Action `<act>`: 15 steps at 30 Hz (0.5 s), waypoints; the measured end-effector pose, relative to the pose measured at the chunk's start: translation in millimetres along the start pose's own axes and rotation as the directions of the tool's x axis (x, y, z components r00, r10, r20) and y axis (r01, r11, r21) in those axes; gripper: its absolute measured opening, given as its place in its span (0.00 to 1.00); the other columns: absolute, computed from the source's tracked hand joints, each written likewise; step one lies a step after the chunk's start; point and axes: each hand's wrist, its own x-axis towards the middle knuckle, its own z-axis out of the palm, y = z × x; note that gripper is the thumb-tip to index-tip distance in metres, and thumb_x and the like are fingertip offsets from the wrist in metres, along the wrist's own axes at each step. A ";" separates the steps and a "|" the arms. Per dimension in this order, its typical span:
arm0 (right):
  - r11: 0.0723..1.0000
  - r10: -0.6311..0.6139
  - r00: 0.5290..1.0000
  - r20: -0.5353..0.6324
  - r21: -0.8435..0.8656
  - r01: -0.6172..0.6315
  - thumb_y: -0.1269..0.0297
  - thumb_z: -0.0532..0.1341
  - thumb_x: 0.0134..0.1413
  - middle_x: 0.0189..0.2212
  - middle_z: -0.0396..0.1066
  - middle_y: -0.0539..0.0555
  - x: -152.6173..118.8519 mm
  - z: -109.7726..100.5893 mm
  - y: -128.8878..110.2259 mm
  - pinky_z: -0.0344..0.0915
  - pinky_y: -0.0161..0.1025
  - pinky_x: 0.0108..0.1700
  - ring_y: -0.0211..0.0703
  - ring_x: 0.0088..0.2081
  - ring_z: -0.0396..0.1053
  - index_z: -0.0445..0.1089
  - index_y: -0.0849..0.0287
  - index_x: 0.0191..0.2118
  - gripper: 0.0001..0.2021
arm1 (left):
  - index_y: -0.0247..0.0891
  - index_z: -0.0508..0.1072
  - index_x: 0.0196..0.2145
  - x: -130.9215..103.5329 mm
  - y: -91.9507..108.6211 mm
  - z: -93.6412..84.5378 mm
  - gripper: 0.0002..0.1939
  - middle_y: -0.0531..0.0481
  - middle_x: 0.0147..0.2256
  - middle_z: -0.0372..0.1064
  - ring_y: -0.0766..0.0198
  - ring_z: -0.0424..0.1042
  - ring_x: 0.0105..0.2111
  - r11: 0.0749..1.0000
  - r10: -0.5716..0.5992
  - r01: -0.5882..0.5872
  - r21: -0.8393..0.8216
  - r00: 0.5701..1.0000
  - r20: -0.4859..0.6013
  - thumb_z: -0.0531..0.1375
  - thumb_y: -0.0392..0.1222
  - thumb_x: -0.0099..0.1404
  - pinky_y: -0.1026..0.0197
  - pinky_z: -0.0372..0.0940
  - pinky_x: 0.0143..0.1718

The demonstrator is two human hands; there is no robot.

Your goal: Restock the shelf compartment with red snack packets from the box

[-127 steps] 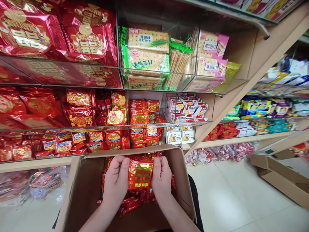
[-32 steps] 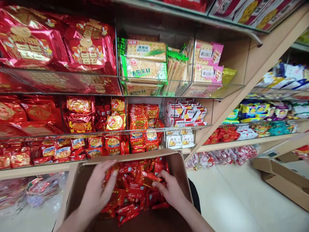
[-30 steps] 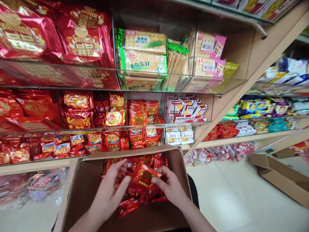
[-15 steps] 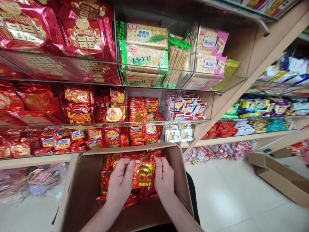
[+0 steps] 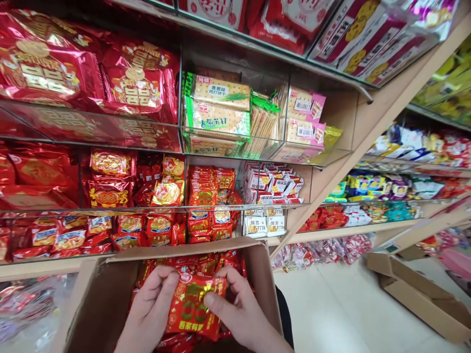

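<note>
Hands meet over a cardboard box: left hand and right hand grip a stack of red packets between them; more packets apparently lie beyond, unshelved.

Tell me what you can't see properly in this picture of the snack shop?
Head view only:
- Bottom of the cardboard box: cut off by the lower edge.
- Packets under the red packet: hidden by the left hand and right hand.
- Small print on the shelf packets: too small.
- Far shelves: blurred.
</note>
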 end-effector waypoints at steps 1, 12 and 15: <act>0.998 -0.003 1.000 0.009 -0.056 0.004 0.56 0.64 0.39 0.24 0.63 0.44 0.3 -4.3 -7.7 0.58 0.30 0.29 0.32 0.25 0.59 0.60 0.57 0.31 0.16 | 0.44 0.66 0.28 4.9 0.6 -9.9 0.15 0.58 0.19 0.65 0.67 0.66 0.22 0.984 0.078 -0.081 0.156 0.997 0.026 0.57 0.58 0.50 0.67 0.64 0.23; 0.141 -0.546 0.816 -0.189 -0.981 -0.133 0.60 0.54 0.53 0.29 0.70 0.54 124.0 -73.9 -126.1 0.59 0.37 0.33 0.43 0.32 0.67 0.62 0.60 0.40 0.11 | 0.36 0.66 0.37 98.6 3.3 -119.4 0.19 0.43 0.38 0.69 0.57 0.67 0.40 0.321 0.311 -0.269 0.908 0.936 0.167 0.46 0.52 0.60 0.56 0.58 0.46; 0.058 -0.479 0.861 -0.171 -0.985 -0.163 0.67 0.56 0.51 0.33 0.71 0.59 169.9 -65.0 -130.1 0.59 0.39 0.36 0.48 0.37 0.68 0.63 0.60 0.41 0.10 | 0.39 0.67 0.33 98.2 -3.1 -116.4 0.19 0.46 0.35 0.71 0.59 0.69 0.38 0.337 0.197 -0.187 0.923 0.972 0.125 0.42 0.51 0.62 0.58 0.59 0.43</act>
